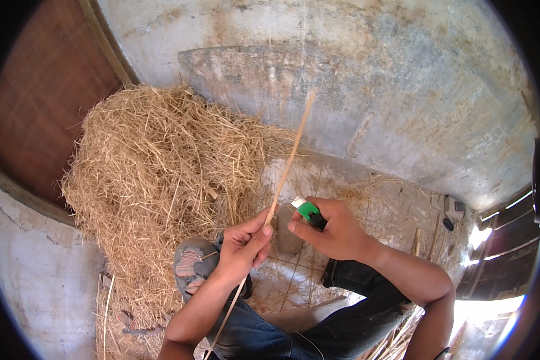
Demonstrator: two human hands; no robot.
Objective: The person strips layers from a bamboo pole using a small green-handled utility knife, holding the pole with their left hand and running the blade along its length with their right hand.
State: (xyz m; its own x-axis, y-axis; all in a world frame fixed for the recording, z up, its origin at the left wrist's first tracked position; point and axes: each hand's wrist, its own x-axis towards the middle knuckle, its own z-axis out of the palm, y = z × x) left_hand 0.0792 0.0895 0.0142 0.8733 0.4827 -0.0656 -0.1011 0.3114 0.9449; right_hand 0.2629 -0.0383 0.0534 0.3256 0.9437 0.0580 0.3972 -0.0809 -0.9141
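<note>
My left hand (241, 249) is closed around a thin, pale bamboo-like strip (292, 153). The strip rises at a slant toward the wall above my thumb, and its lower end runs down past my left forearm to the bottom edge. To the right of it, my right hand (339, 231) grips a green-and-black utility knife (309, 211). A short, bright blade-like tip points from the knife toward the strip, with a small gap between them. My right fingers partly cover the knife's handle.
A big heap of straw (168, 162) fills the left side against a stained wall (372, 78) and a brown panel (48, 96). My bent legs (354, 306) are below my hands. Loose sticks (419, 241) and a small dark object (448, 224) lie at the right.
</note>
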